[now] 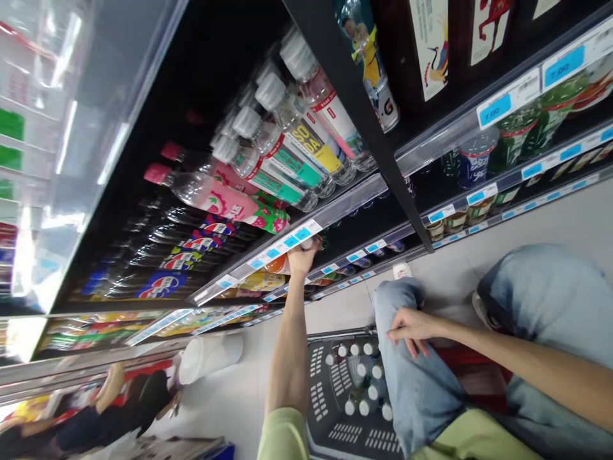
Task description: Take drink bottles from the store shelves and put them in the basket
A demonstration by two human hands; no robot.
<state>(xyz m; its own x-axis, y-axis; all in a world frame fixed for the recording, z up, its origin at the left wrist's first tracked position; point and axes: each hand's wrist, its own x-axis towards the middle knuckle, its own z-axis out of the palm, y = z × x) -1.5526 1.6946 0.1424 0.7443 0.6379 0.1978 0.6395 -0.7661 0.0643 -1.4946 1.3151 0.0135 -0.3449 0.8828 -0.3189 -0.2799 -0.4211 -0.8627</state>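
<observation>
Left hand (302,257) reaches into a low black shelf (353,231), past the far end of the big grey plastic basket (322,425). By its fingers is what looks like a bottle with a pale round cap (307,244), also past the basket's far end. The fingers curl there, but too much is hidden to tell if they grip it. That bottle is likely full, so a bit heavy, smooth and slippery, with sides that may squash a little. The best hold is around its middle, or just under the cap. Inside the basket stand plastic bottles with round white caps (362,369). Right of the basket, the right hand (409,327) rests on a faded blue jeans knee (397,364), its fingers loose and apart, holding nothing.
</observation>
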